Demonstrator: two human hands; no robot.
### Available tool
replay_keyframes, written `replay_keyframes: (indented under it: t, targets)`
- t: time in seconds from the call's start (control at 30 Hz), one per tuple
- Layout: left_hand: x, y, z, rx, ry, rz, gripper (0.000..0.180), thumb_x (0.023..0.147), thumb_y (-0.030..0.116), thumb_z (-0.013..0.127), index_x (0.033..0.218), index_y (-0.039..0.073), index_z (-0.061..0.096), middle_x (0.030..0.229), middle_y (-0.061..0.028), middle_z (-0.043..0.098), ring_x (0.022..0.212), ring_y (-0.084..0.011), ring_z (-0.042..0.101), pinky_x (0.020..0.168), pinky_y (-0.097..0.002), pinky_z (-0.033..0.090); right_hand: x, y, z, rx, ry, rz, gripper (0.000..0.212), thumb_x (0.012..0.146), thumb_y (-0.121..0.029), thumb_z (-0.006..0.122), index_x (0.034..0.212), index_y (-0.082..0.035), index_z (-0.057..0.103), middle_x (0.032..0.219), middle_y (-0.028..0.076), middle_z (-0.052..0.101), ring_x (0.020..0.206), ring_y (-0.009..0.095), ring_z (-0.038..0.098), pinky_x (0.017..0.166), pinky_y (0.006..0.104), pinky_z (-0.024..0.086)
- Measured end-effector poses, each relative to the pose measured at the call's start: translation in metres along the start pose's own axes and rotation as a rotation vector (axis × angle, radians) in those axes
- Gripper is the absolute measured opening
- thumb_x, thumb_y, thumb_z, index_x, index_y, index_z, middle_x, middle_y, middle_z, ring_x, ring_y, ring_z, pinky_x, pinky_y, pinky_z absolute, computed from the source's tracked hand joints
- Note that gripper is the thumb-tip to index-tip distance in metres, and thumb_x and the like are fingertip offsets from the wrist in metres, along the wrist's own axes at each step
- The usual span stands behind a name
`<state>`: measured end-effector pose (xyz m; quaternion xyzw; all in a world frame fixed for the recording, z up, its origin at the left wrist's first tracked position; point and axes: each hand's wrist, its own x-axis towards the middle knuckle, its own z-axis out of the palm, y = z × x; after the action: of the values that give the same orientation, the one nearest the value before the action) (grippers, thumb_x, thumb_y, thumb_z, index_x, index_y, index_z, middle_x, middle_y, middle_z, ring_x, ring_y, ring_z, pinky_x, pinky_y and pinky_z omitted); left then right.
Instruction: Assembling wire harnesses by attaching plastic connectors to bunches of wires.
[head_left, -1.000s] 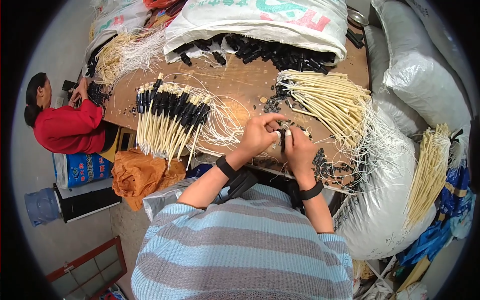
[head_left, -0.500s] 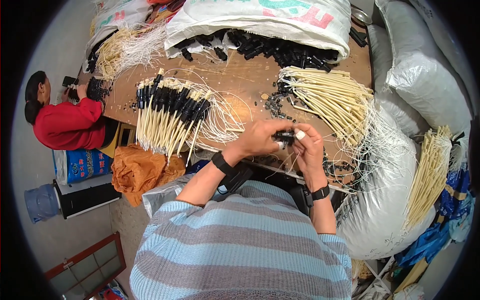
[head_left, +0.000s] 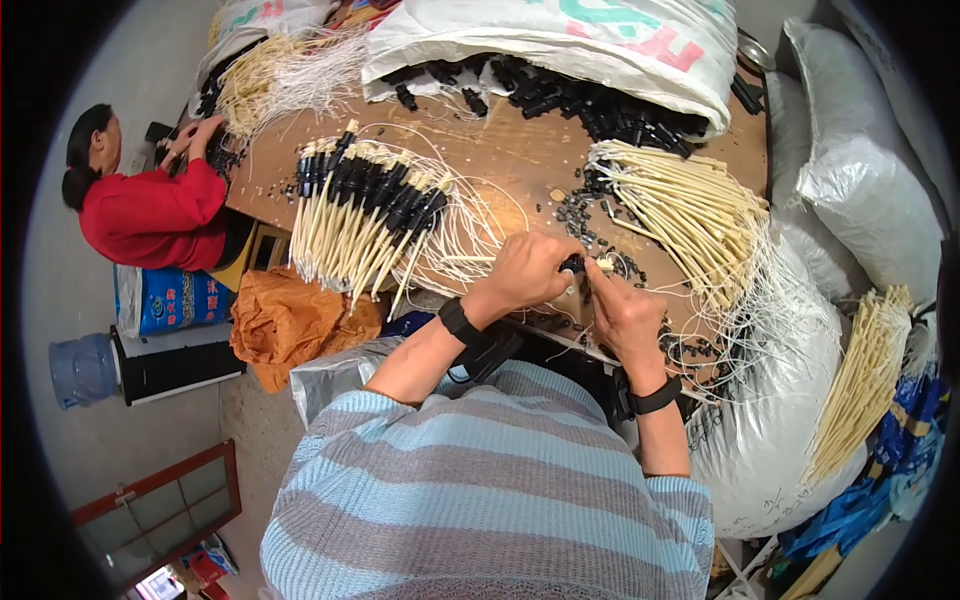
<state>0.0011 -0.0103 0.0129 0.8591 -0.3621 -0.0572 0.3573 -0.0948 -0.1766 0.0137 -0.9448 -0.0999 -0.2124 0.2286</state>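
Pinched small black connector (head_left: 571, 264) in left hand (head_left: 530, 270), over near edge of tabletop (head_left: 490, 145); could not make out hold of right hand (head_left: 630, 312). Risked dropping it among loose black fittings (head_left: 574, 219) through slight purchase, or snagging stray white wires (head_left: 758, 285).

Your desk (head_left: 500, 165) spreads ahead of you. At its near edge, your left fingers (head_left: 560, 248) are on a connector (head_left: 572, 264), your right fingers (head_left: 603, 287) just right of it. Left stick bundle (head_left: 360, 215) lies left of your hands, right stick bundle (head_left: 685, 220) right of them and farther back. Loose parts (head_left: 575, 220) lie between the bundles. Behind: open sack (head_left: 540, 35), connector pile (head_left: 570, 95) in and before its mouth. Co-worker (head_left: 155, 220) at the desk's left end. Filled sacks (head_left: 865, 160) sit right of the desk.
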Motion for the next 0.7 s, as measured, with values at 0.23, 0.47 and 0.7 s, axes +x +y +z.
replay_keyframes:
  t: [0.23, 0.47, 0.7]
  targets:
    - [-0.015, 0.008, -0.015, 0.161, 0.046, 0.141, 0.023, 0.065, 0.008, 0.064, 0.088, 0.009, 0.066, 0.072, -0.01, 0.064, 0.064, -0.0311, 0.063, 0.053, -0.0403, 0.048, 0.018, -0.008, 0.01, 0.606, -0.175, 0.574, 0.021, 0.078, -0.016, 0.073, 0.095, -0.006, 0.065, 0.052, 0.003, 0.048, 0.045, 0.013, 0.044, 0.046, 0.0289, 0.036]
    - [-0.025, -0.027, -0.079, 0.366, 0.538, 0.129, 0.013, 0.068, 0.012, 0.063, 0.081, 0.01, 0.065, 0.08, -0.0049, 0.063, 0.082, -0.0258, 0.059, 0.078, -0.0374, 0.04, 0.039, -0.028, 0.003, 0.394, 0.283, 0.274, 0.015, 0.083, -0.006, 0.067, 0.098, -0.004, 0.067, 0.09, 0.009, 0.067, 0.075, 0.018, 0.063, 0.066, 0.0297, 0.049]
    - [-0.017, -0.065, -0.096, 0.53, 0.65, -0.099, 0.044, 0.064, 0.011, 0.066, 0.108, 0.007, 0.062, 0.117, -0.0106, 0.057, 0.116, -0.0289, 0.048, 0.102, -0.0474, 0.029, 0.026, -0.043, 0.018, 0.302, -0.34, -0.008, 0.035, 0.073, -0.016, 0.074, 0.105, -0.005, 0.065, 0.121, 0.009, 0.059, 0.098, 0.031, 0.062, 0.08, 0.0375, 0.052]
